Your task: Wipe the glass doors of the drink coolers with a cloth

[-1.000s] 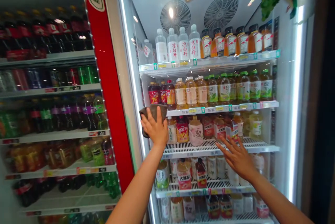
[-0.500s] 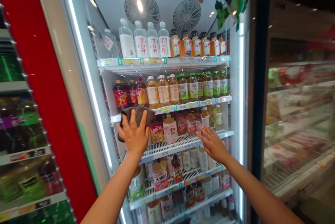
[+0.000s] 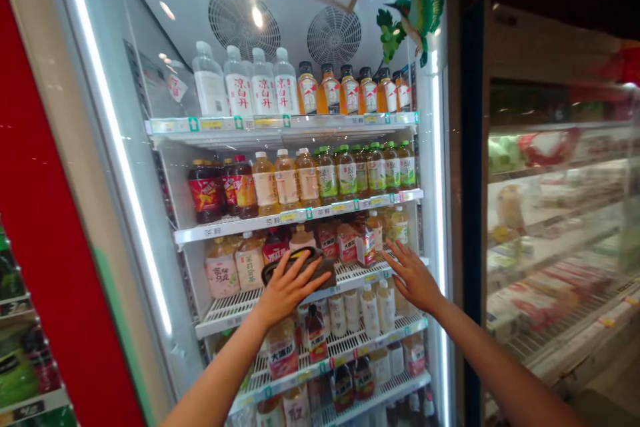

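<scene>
Dark cloth [image 3: 325,264] is held under the spread left hand [image 3: 281,292]; bottles [image 3: 223,272] are shelved beyond, with the right hand [image 3: 416,279] splayed alongside.

- We see a folded, grey-brown cloth [image 3: 324,272] with a soft, matt surface.
- We look through a clear, flat door pane [image 3: 320,137], apparently glass, smooth and glossy, with bright reflections.
- We find tall, clear, white-capped bottles [image 3: 263,84] in smooth, shiny plastic.
- We note white, slatted shelves [image 3: 227,310]; whether metal or plastic, we cannot tell.
- We see round, grey grilles [image 3: 334,34] with an open, ribbed surface.
- We see a red, upright panel [image 3: 47,214], smooth and evenly coloured.
</scene>
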A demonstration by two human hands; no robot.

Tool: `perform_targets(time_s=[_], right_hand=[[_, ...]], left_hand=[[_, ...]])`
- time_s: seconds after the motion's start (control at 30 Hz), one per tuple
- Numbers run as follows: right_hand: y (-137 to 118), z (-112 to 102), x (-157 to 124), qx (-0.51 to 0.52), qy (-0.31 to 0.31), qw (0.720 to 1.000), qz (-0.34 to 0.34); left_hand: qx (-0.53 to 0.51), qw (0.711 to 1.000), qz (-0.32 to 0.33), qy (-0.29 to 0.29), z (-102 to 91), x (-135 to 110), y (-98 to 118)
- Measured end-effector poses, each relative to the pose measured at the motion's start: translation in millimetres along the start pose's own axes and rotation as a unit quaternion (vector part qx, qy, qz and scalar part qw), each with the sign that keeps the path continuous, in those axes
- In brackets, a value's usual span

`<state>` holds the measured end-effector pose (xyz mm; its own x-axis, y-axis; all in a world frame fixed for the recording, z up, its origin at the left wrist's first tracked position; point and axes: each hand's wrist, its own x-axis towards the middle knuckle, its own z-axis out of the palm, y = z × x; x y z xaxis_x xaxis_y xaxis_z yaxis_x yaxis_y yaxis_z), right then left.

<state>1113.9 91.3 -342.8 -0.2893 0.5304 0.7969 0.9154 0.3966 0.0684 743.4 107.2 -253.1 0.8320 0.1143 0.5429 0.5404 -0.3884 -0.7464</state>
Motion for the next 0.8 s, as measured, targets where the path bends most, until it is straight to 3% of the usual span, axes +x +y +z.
perform_targets(time_s=[0.07, 0.17, 0.23, 0.33, 0.47, 0.53, 0.6, 0.67, 0.73, 0.8], right_hand=[[12.5, -0.7, -3.9, 0.004, 0.007, 1.000, 0.001], [28.6, -2.9, -9.3, 0.006, 0.017, 1.000, 0.009], [39.5, -5.8, -12.3, 0.009, 0.020, 1.000, 0.005], [57.8, -10.9, -15.9, 0.016, 0.015, 1.000, -0.013], [81.7, -13.5, -21.0, 0.022, 0.009, 0.999, -0.038], [90.6, -13.0, -23.8, 0.025, 0.009, 0.999, -0.045], [97.5, -12.9, -26.0, 0.027, 0.010, 0.998, -0.047], [103.4, -14.2, -26.8, 0.028, 0.011, 0.998, -0.050], [109.4, -16.9, -26.4, 0.030, 0.012, 0.998, -0.053], [115.5, -19.5, -26.7, 0.031, 0.014, 0.998, -0.050]], left_hand=[[0.024, 0.990, -0.138, 0.006, -6.9, 9.0, -9.9], [0.037, 0.924, -0.378, 0.047, -7.2, 55.5, -10.9], [0.031, 0.892, -0.445, 0.072, 1.7, 89.7, 4.4], [0.002, 0.928, -0.371, 0.040, 22.4, 109.0, 44.6], [-0.023, 0.993, -0.111, -0.037, 39.4, 66.9, 92.2], [-0.027, 0.996, 0.035, -0.074, 37.7, 42.4, 98.2], [-0.025, 0.992, 0.088, -0.090, 31.7, 34.6, 89.8], [-0.011, 0.997, 0.017, -0.075, 25.3, 49.1, 73.1], [0.012, 0.991, -0.130, -0.042, 22.5, 79.6, 59.3], [0.025, 0.961, -0.275, -0.016, 25.3, 112.4, 58.1]])
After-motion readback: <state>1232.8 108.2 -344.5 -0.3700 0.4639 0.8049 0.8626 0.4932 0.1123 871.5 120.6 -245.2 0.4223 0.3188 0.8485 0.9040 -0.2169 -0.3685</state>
